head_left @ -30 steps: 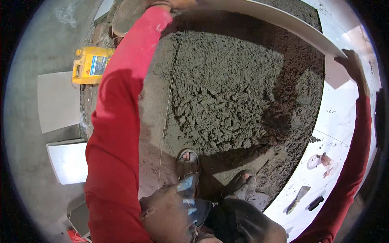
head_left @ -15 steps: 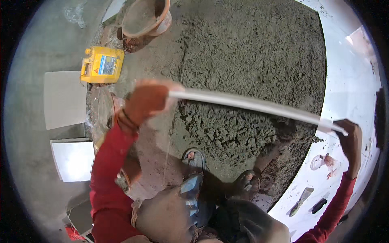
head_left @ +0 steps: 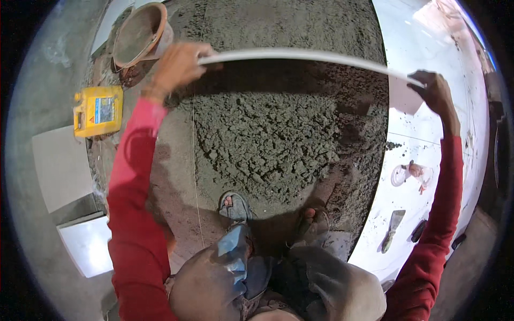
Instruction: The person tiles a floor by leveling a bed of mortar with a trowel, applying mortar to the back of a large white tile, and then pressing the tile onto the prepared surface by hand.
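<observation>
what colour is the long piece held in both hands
The long piece looks white along its visible edge, best seen in the head view.

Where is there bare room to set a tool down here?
Left: the smooth grey floor, between the yellow plastic jug and the picture's dark left rim. Right: the glossy white floor, between the right hand holding the long white straightedge and the dark crumbs. Crowded: farther down that white floor, with the round pale disc, grey-bladed scraper and oblong black object.
</observation>
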The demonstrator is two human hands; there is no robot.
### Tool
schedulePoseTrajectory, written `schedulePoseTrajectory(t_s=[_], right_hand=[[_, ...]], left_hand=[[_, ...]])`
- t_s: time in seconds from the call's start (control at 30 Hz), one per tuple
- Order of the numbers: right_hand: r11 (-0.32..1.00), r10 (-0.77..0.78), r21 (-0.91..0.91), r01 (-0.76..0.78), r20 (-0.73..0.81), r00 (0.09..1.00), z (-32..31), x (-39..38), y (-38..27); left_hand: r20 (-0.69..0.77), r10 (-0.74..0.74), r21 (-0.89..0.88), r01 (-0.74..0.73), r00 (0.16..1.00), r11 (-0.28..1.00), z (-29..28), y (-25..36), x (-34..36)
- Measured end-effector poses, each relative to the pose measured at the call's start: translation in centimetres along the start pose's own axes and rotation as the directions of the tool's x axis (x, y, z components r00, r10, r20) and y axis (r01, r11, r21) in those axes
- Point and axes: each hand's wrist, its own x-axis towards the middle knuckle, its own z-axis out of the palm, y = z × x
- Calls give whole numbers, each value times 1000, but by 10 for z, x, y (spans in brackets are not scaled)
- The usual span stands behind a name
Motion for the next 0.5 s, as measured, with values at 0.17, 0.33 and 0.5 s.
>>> schedulePoseTrajectory(t_s=[0.17, 0.33, 0.5], right_hand=[[991, 49, 120, -64, 119, 992, -3, -98, -39], [992, 74, 90, -85, 117, 990, -3, -156, -66], [998, 20, 61, -22, 44, 999, -7, -154, -50]], left_hand=[[53, 18, -150, -10, 998, 989, 5, 53, -88], [58, -11, -128, 18, 998, 992, 5, 75, -145], [53, 0, -87, 4, 999, 996, -20, 85, -128]])
